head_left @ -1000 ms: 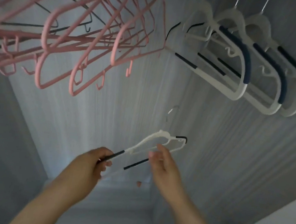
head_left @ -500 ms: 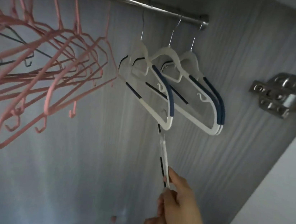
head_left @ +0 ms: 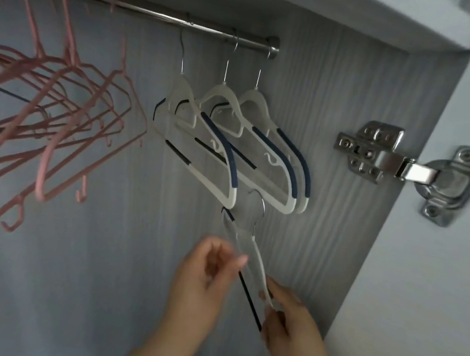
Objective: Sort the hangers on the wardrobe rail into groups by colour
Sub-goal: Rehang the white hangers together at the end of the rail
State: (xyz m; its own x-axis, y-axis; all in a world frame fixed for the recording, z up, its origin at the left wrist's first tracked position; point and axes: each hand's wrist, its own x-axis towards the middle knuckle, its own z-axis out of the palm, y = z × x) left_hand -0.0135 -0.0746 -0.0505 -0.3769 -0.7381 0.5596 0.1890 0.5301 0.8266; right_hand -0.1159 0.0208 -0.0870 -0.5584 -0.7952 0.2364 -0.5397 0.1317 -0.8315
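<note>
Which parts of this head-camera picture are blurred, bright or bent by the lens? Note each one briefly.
Head view: motion blur smears the left hand and the white hanger it holds with the right hand; the door hinge catches bright glare; the wardrobe interior is dim; the wide lens bows the rail and stretches the pink hangers towards the left edge.

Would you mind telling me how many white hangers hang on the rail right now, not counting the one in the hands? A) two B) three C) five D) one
B: three white hangers hang by metal hooks at the rail's right end, while a fourth is held below them by both hands.
</note>
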